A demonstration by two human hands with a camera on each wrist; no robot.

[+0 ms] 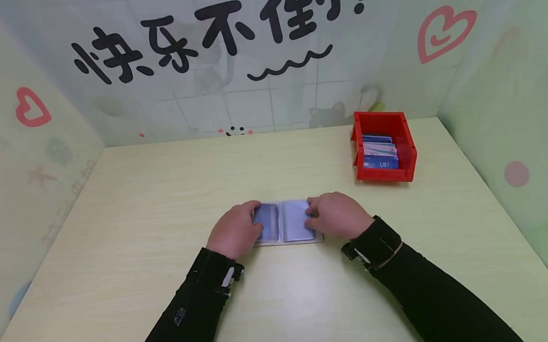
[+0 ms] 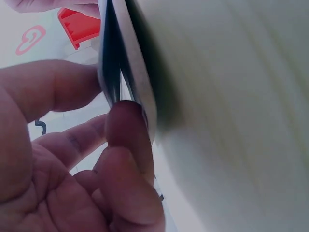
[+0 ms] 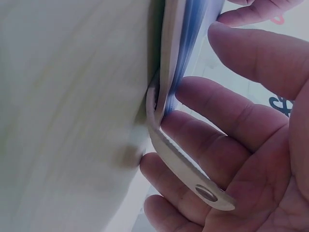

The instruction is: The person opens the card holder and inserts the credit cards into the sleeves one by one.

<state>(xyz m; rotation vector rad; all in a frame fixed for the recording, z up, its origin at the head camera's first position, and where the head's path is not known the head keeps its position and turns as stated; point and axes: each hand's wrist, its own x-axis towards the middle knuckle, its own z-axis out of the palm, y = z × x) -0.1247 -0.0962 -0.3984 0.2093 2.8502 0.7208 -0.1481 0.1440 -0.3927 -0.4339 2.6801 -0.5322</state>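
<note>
A small card holder (image 1: 298, 226) lies open on the table, its clear sleeves showing bluish pages and a pale cover edge around them. My left hand (image 1: 236, 228) is at its left edge. In the left wrist view, the left thumb (image 2: 58, 87) lies on the sleeve's face and a fingertip is tucked between sleeve and cover, pinching the sleeve. At the right edge, my right hand (image 1: 339, 214) touches the holder with extended fingers (image 3: 207, 101). A pale strap (image 3: 186, 166) with a metal snap extends from the cover across these fingers.
A red bin (image 1: 408, 151) stands at the table's back right, with several cards (image 1: 380, 161) inside, one marked VIP. Printed walls (image 1: 270, 104) border the back and both sides of the pale wooden table (image 1: 118, 215).
</note>
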